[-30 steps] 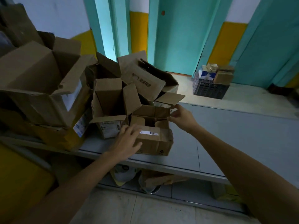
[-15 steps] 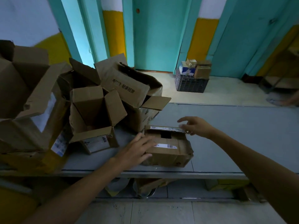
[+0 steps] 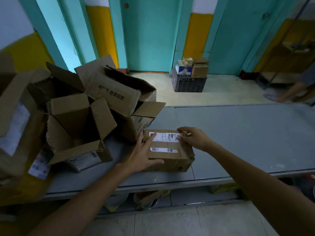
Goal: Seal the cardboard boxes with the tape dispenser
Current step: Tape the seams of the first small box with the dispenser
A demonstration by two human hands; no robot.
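The small cardboard box [image 3: 170,158] lies flat near the front edge of the table [image 3: 238,133], top flaps folded down and meeting along a centre seam. A white shipping label [image 3: 163,136] sits on the far flap and a narrow barcode label [image 3: 163,149] on the near flap. Its right end is creased and dented. To its left stands an open box [image 3: 76,126], tilted, flaps raised. Behind both lies a larger open box with printed characters [image 3: 115,94], tipped over.
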